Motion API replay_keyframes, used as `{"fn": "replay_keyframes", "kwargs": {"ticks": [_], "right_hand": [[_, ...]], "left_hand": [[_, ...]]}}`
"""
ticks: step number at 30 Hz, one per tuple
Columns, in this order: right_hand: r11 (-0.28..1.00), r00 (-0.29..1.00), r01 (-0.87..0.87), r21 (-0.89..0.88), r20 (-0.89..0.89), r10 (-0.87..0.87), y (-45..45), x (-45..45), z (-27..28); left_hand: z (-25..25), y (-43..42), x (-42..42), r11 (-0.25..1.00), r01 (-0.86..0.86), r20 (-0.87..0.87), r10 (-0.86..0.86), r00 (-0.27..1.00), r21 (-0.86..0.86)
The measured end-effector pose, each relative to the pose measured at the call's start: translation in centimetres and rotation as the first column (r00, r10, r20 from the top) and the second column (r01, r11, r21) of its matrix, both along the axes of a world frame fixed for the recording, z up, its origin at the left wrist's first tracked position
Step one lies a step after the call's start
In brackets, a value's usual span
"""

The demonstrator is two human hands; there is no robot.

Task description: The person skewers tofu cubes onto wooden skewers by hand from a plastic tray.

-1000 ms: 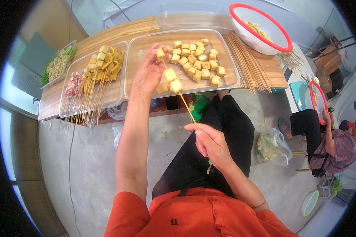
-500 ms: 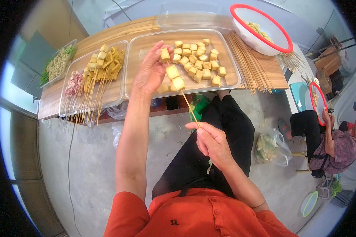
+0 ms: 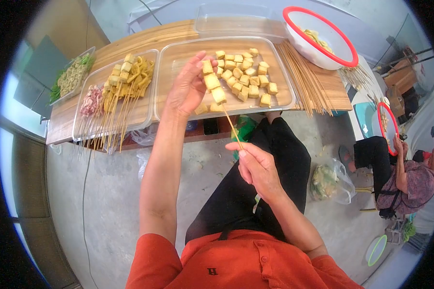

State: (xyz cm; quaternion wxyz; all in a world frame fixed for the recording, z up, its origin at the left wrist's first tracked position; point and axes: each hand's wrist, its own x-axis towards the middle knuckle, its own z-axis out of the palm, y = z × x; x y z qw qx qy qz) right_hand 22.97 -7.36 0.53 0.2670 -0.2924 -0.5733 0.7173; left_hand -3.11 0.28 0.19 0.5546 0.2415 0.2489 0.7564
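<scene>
My left hand (image 3: 189,89) holds a yellow tofu cube (image 3: 207,67) between thumb and fingers, at the upper end of a wooden skewer (image 3: 232,126). Two more tofu cubes (image 3: 215,87) sit just below it on the skewer, and the three now touch or nearly touch. My right hand (image 3: 259,168) pinches the skewer's lower part above my lap. Behind the skewer, a clear tray (image 3: 171,62) holds several loose tofu cubes (image 3: 244,79), and a few lie near its front edge.
Left of the tray, another clear tray (image 3: 147,113) holds filled skewers and pink meat. Bare skewers (image 3: 306,79) lie on the table's right, beside a red-rimmed bowl (image 3: 339,55). A plastic bag (image 3: 342,180) rests on the floor. At far right sits another person (image 3: 409,185).
The held cube has come down the skewer against the other two. My left hand has shifted slightly right, and my right hand has risen slightly.
</scene>
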Motion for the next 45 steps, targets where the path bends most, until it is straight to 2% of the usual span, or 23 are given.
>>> {"fn": "replay_keyframes", "kwargs": {"ticks": [7, 10, 12, 14, 18, 21, 29, 33, 34, 36, 39, 42, 44, 45], "right_hand": [[1.0, 1.0, 0.02, 0.003, -0.001, -0.02, 0.2, -0.5, -0.5], [0.999, 0.999, 0.048, 0.021, -0.005, -0.048, 0.2, -0.8, -1.1], [0.996, 0.998, 0.069, 0.049, -0.004, -0.069, 0.2, -0.9, -1.7], [0.987, 0.994, 0.105, 0.119, 0.026, -0.109, 0.3, -1.2, -2.4], [0.985, 0.993, 0.098, 0.138, 0.055, -0.107, 0.4, -1.7, -3.5], [0.99, 0.995, 0.081, 0.114, 0.049, -0.087, 0.4, -2.2, -3.4], [0.981, 0.994, 0.011, -0.191, -0.108, -0.032, 0.6, -2.5, -3.8], [0.984, 0.995, 0.017, -0.178, -0.092, -0.034, 0.8, -2.5, -4.0], [0.986, 0.996, 0.046, -0.16, -0.064, -0.057, 0.6, -2.6, -4.0], [0.99, 0.995, 0.091, -0.11, -0.038, -0.096, 0.6, -2.7, -3.3], [0.995, 0.995, 0.091, -0.034, -0.028, -0.092, 0.7, -2.7, -1.8], [0.996, 0.996, 0.086, 0.029, -0.032, -0.085, 0.3, -2.5, -0.3], [0.996, 0.999, 0.03, 0.079, 0.03, -0.032, -0.1, -2.0, 0.9], [0.996, 0.999, 0.031, 0.081, 0.024, -0.033, -0.1, -1.8, 0.9]], "left_hand": [[0.2, -0.1, 0.4, 1.0, 0.001, -0.021, 0.0, 1.0, 0.004], [1.0, -0.5, 1.0, 0.999, -0.005, -0.082, 0.009, 0.997, 0.042], [1.4, -0.7, 1.7, 0.999, 0.045, 0.053, -0.045, 0.998, 0.006], [1.3, -1.1, 2.2, 0.998, 0.053, 0.051, -0.052, 0.997, -0.02], [-0.3, -0.8, 2.3, 0.995, 0.047, 0.017, -0.045, 0.999, -0.093], [-1.0, -0.7, 1.7, 0.998, 0.047, 0.079, -0.043, 0.996, -0.047], [-1.2, -0.8, 1.6, 0.997, 0.077, 0.187, -0.078, 0.979, 0.012], [-1.4, -0.3, 1.6, 0.993, 0.11, 0.206, -0.115, 0.972, 0.039], [-1.0, -0.5, 1.6, 0.996, 0.079, 0.185, -0.085, 0.979, 0.04], [-0.1, -0.8, 2.6, 0.995, 0.026, 0.132, -0.013, 0.991, -0.096], [0.8, -1.9, 4.2, 0.993, -0.034, -0.016, 0.032, 0.999, -0.114], [1.9, -2.8, 5.0, 0.997, -0.033, -0.081, 0.027, 0.996, -0.073], [3.0, -3.2, 4.0, 0.999, -0.042, -0.085, 0.04, 0.996, -0.021], [4.3, -3.8, 3.0, 0.994, -0.099, -0.179, 0.089, 0.98, -0.043]]}}
